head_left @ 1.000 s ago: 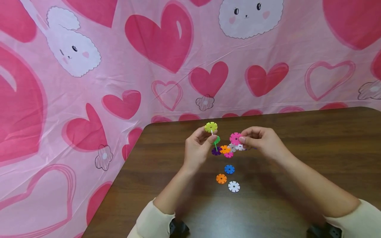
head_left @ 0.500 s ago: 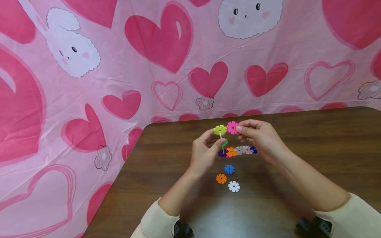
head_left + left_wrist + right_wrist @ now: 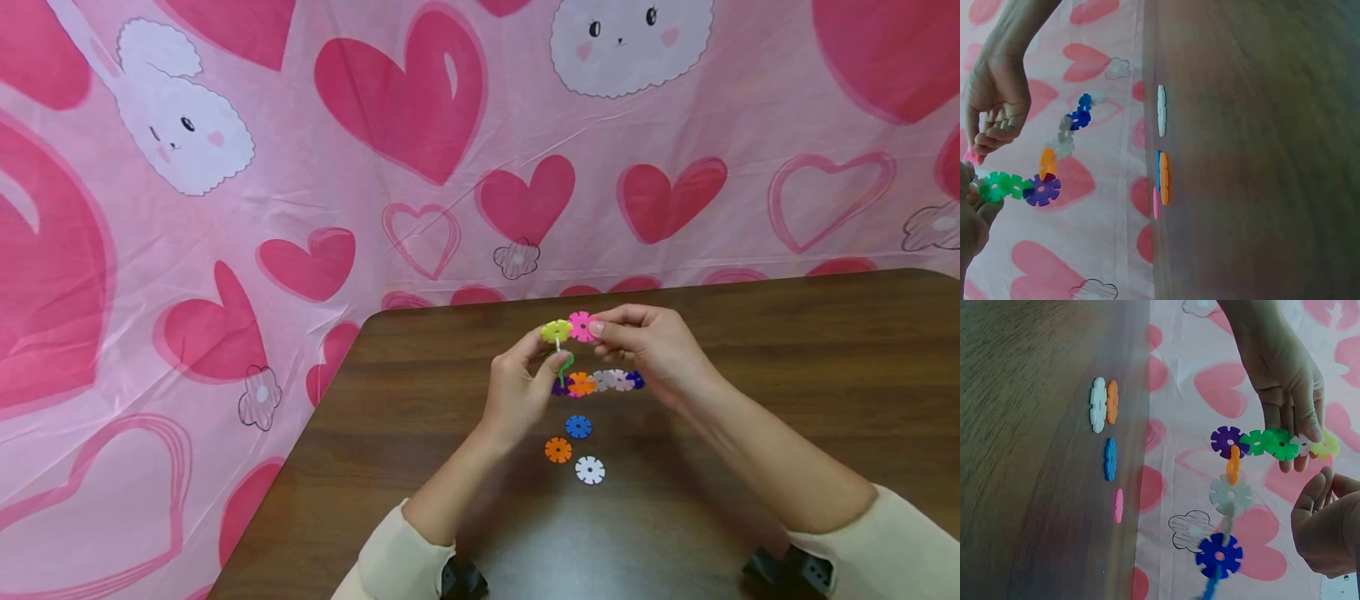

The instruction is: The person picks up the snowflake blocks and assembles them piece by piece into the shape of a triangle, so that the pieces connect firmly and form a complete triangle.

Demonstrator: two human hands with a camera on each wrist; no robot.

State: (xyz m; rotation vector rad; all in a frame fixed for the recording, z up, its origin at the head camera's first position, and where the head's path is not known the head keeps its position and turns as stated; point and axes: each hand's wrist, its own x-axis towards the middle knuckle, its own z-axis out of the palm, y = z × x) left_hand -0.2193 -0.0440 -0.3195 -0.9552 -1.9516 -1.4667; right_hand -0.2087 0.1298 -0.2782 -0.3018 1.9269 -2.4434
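My left hand (image 3: pixel 517 390) pinches a chain of interlocking snowflake discs between thumb and fingers, above the table. At its top is a yellow-green disc (image 3: pixel 557 332), followed by white and green discs (image 3: pixel 1282 444). A purple disc (image 3: pixel 1230 442) forms the corner. From there an orange disc (image 3: pixel 1047 164), pale discs and dark blue discs (image 3: pixel 1219 555) hang off sideways. With thumb and fingertips my right hand (image 3: pixel 660 350) pinches a pink snowflake disc (image 3: pixel 582 326), its edge meeting the yellow-green disc's edge. Whether their slots interlock I cannot tell.
Loose on the brown wooden table (image 3: pixel 420 400) lie a blue disc (image 3: pixel 578 427), an orange disc (image 3: pixel 558 451) and a white disc (image 3: pixel 590 470). Another pink disc (image 3: pixel 1118 505) lies beyond them. A pink heart-printed cloth (image 3: pixel 435 100) hangs behind the table.
The pink disc has risen and come up against the yellow-green disc. My left hand has shifted right with the chain. In the last half second both hands moved only slightly.
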